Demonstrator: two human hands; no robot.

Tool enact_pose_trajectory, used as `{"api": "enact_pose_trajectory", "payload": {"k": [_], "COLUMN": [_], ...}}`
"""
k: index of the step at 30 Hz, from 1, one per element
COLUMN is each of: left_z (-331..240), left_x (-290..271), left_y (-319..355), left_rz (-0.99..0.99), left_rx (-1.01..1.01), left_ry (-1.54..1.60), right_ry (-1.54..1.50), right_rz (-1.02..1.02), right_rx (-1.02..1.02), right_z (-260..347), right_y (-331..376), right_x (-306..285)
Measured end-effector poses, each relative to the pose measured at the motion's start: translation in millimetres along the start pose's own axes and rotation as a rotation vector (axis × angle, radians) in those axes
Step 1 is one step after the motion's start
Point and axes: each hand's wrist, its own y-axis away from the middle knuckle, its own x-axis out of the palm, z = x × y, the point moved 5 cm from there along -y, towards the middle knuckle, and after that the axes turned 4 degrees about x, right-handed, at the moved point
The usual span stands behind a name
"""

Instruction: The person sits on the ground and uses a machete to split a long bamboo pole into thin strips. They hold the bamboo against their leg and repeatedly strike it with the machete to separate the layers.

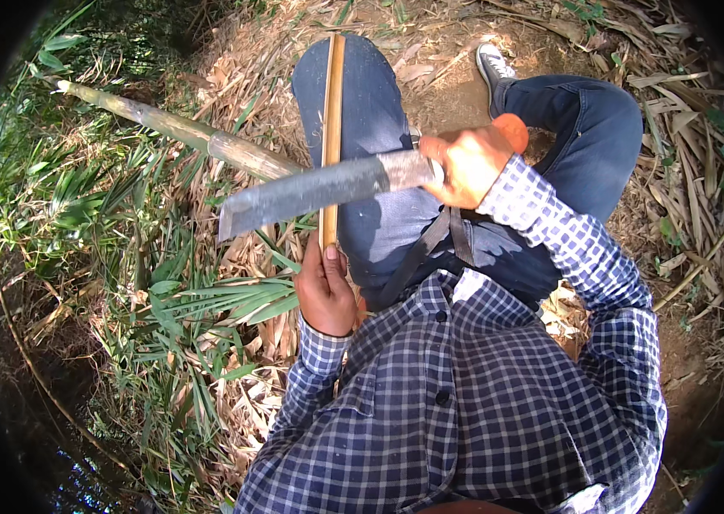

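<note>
Machete (319, 195) across bamboo strip (333, 103)

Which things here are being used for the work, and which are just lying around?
In use:
machete, gripped in the right hand
tan strip, lower end held by the left hand

Apparently just lying about:
pole
green leaves
dry leaves

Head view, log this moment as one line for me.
left hand: holds near end of bamboo strip | right hand: grips knife | knife: crosses strip in view, contact unclear
</note>
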Motion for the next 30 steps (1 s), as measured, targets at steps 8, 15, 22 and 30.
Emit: {"api": "enact_pose_trajectory", "payload": {"k": [8,15,22,30], "left_z": [-2.2,0.3,13.3,2.6], "left_x": [-1.5,2.5,2.2,4.0], "left_y": [1.9,0.8,4.8,2.7], "left_rz": [0.018,0.016,-0.006,0.152], "left_rx": [-0.02,0.001,0.004,-0.373], "left_ry": [0.0,0.026,0.047,0.613], "right_ry": [-0.074,-0.094,0.031,-0.123], "right_rz": [0.003,-0.052,0.034,-0.009], "right_rx": [0.098,0.336,0.253,0.083], "right_z": [-10.3,-46.4,-46.3,-12.9], "right_y": [-9.2,-43.2,-46.1,-8.5], "right_x": [-4.1,-15.5,-16.1,-8.8]}}
